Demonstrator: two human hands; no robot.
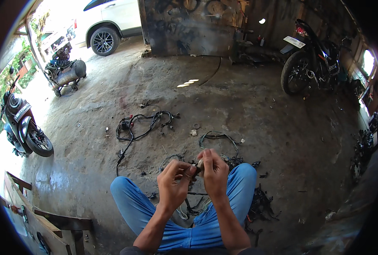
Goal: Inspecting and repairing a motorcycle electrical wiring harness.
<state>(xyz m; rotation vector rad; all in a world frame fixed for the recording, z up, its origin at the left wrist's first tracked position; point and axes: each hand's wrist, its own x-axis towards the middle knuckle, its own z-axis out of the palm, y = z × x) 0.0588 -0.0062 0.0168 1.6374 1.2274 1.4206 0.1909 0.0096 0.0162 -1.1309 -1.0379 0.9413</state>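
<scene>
Stained concrete floor (303, 140), small part (199, 165) between left grip (173, 182) and right grip (215, 176), both pinching it.

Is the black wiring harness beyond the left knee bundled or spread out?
Spread out: the black harness lies in loose loops on the floor, a strand trailing toward the left knee.

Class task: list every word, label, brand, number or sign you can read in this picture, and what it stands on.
White plate on the motorcycle at right: dark characters, too small and blurred to read surely.
Pale plate on the scooter at left: too small to read.
Dark wall panel: smudged marks, no clear word.
No other text is legible.
</scene>
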